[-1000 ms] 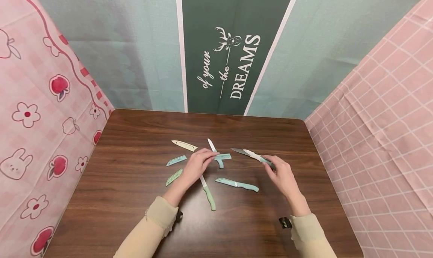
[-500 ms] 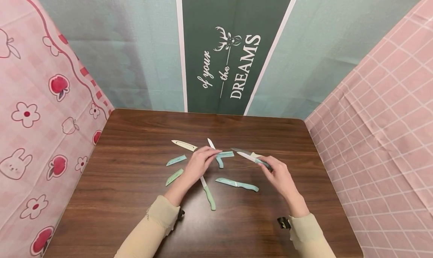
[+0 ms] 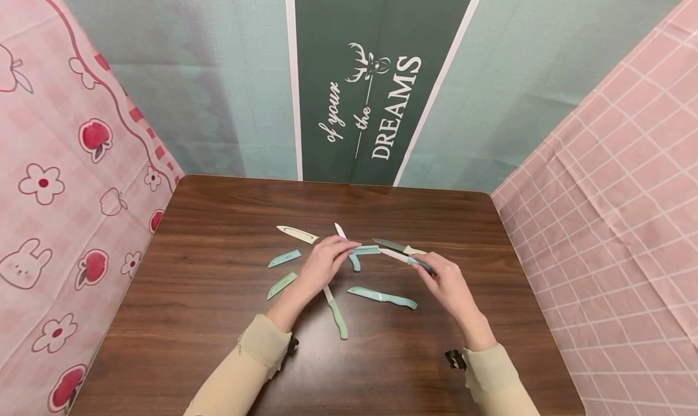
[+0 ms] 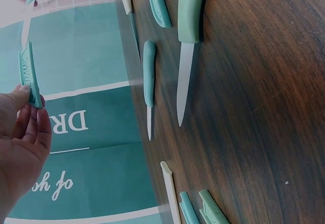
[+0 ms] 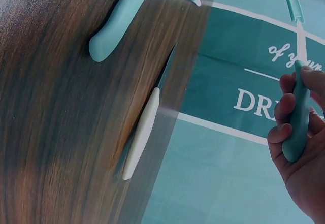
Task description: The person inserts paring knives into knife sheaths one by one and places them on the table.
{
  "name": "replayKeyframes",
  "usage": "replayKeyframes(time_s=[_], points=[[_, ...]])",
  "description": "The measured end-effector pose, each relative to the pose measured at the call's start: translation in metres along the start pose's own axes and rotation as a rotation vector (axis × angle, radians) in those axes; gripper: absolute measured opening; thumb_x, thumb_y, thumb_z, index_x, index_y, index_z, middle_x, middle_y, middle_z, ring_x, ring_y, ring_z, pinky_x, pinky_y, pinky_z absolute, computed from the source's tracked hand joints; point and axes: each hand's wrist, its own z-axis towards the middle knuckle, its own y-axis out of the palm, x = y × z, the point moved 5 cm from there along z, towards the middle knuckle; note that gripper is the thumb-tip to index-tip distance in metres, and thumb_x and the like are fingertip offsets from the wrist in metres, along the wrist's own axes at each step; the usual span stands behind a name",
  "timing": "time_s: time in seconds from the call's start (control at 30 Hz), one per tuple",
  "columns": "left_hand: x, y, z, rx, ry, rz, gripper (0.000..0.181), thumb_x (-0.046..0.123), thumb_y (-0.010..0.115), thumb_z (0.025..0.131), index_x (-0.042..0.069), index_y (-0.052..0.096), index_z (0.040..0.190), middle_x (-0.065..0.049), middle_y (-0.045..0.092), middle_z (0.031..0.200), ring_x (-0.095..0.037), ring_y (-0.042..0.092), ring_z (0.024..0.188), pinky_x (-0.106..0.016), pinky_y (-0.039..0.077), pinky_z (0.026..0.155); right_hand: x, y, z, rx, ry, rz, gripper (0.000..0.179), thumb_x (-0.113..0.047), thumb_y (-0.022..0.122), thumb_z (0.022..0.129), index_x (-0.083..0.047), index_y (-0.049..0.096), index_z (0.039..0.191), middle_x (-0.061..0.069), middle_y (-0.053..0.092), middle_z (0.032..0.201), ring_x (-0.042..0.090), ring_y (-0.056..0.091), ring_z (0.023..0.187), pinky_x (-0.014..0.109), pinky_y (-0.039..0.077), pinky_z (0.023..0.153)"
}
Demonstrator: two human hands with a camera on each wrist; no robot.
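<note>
Above a woodgrain table (image 3: 392, 367), before printed cloth (image 3: 340, 52), left hand (image 3: 322, 261) pinches a sheath (image 3: 368, 250) (right hand (image 3: 449, 283) grips a knife (image 5: 300, 102)).

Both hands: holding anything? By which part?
Right hand: blue-handled knife, gripped by its handle. Left hand: blue sheath, pinched at the end away from that knife.

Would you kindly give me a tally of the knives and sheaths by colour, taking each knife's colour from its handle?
Blue knives: 3 (one sheathed, one in the right hand)
Green knives: 1
Cream knives: 1
Blue sheaths: 3 (one fitted on a knife, one in the left hand)
Green sheaths: 1
Cream sheaths: 1
Total: 10
</note>
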Motion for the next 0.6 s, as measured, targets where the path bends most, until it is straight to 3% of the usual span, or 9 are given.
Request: replayKeyframes(time_s=[0.37, 0.6], points=[[0.0015, -0.0004, -0.0009, 0.013, 0.025, 0.018, 0.024, 0.006, 0.069, 0.092, 0.015, 0.076, 0.113, -0.002, 0.074, 0.103, -0.020, 0.067, 0.099, -0.035, 0.055, 0.086, -0.0036, -0.0013, 0.0006, 0.023, -0.014, -0.043, 0.025, -0.004, 0.080, 0.081, -0.009, 0.076, 0.105, 0.000, 0.072, 0.086, 0.013, 0.052, 0.061, 0.013, 0.036, 0.057], [0.0018, 0.0008, -0.0005, 0.001, 0.033, 0.038, 0.025, 0.006, 0.070, 0.092, 0.017, 0.076, 0.113, -0.001, 0.073, 0.103, -0.020, 0.066, 0.099, -0.035, 0.054, 0.087, -0.0049, -0.0023, 0.0017, 0.024, -0.003, -0.075, 0.024, -0.006, 0.082, 0.080, -0.009, 0.075, 0.103, -0.001, 0.071, 0.084, 0.005, 0.048, 0.064, 0.016, 0.039, 0.057]])
